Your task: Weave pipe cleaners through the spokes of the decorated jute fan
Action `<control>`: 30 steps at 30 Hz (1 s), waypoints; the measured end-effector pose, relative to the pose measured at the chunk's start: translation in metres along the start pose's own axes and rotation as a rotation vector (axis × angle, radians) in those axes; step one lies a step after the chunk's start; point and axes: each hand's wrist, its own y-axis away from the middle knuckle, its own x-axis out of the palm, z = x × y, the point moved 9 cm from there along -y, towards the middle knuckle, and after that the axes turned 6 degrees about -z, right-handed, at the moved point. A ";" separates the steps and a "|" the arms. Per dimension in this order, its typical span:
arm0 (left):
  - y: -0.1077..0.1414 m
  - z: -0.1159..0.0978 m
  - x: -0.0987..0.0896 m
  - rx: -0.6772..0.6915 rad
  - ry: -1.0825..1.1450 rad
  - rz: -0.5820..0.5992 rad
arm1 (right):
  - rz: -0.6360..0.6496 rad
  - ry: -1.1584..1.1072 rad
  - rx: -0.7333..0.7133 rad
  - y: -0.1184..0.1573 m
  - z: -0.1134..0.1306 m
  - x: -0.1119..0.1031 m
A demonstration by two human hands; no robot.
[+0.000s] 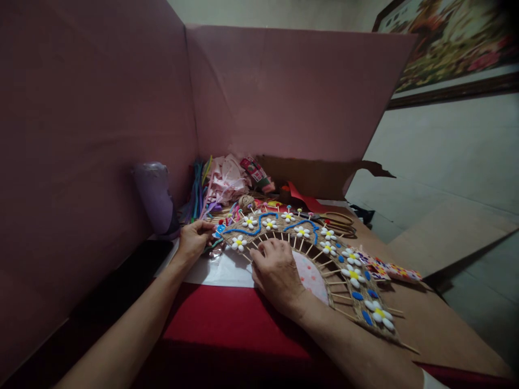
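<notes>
A fan-shaped craft (302, 232) of twine woven over thin wooden sticks leans across the table, decorated with white-petalled flowers, blue ovals, wavy blue lines and small coloured tips. My right hand (278, 273) is curled over its inner sticks, thumb and fingers closed there. A round pink-dotted white piece (310, 275) shows behind this hand at the craft's centre. At the craft's left end, my left hand (194, 241) pinches the edge of a small blue and white piece (220, 230). Its fingertips are partly hidden from view.
Behind the craft lie pink fabric (229, 178), a twine ball (246, 202), pipe cleaners (197, 183) and scissors (338, 219). A purple bottle (154, 197) stands at left. Pink panels (300, 92) enclose the back and left. Flowered material (391, 268) lies on the cardboard at right.
</notes>
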 end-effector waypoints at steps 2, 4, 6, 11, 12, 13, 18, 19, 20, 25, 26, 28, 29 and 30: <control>0.000 0.000 0.000 0.002 -0.005 -0.001 | 0.006 0.005 -0.003 0.000 0.000 0.001; 0.000 0.000 0.000 0.002 -0.008 0.002 | 0.007 0.008 -0.002 0.000 0.000 0.001; 0.000 0.000 0.000 0.002 -0.008 0.004 | 0.006 0.008 0.002 0.000 0.000 0.000; -0.001 0.001 0.000 0.011 -0.011 0.006 | 0.012 0.005 0.004 0.000 0.000 0.000; -0.001 0.001 0.000 0.012 -0.012 0.006 | 0.012 0.005 0.005 0.000 0.000 0.000; -0.001 0.001 0.000 0.014 -0.013 0.005 | 0.011 0.005 0.006 0.000 0.000 0.000; -0.001 0.001 0.000 0.013 -0.019 0.001 | 0.008 0.006 0.006 0.001 0.000 0.000; -0.001 0.000 0.000 0.013 -0.021 0.001 | 0.007 0.006 0.006 0.001 0.000 0.000; -0.001 0.000 0.000 0.014 -0.021 0.002 | 0.006 0.006 0.005 0.001 0.000 0.000; -0.001 0.000 0.000 0.011 -0.020 -0.002 | 0.016 0.007 0.002 0.000 0.000 0.001; -0.001 0.000 0.000 0.010 -0.020 -0.004 | 0.016 0.007 0.002 0.000 0.000 0.001; -0.001 0.000 0.000 0.008 -0.021 -0.006 | 0.010 0.006 0.002 0.000 0.000 0.000; 0.000 0.000 0.000 0.008 -0.021 -0.006 | 0.007 0.005 0.001 0.000 0.000 0.000; 0.000 -0.001 0.000 0.008 -0.020 -0.005 | 0.005 0.005 0.000 0.000 0.000 -0.001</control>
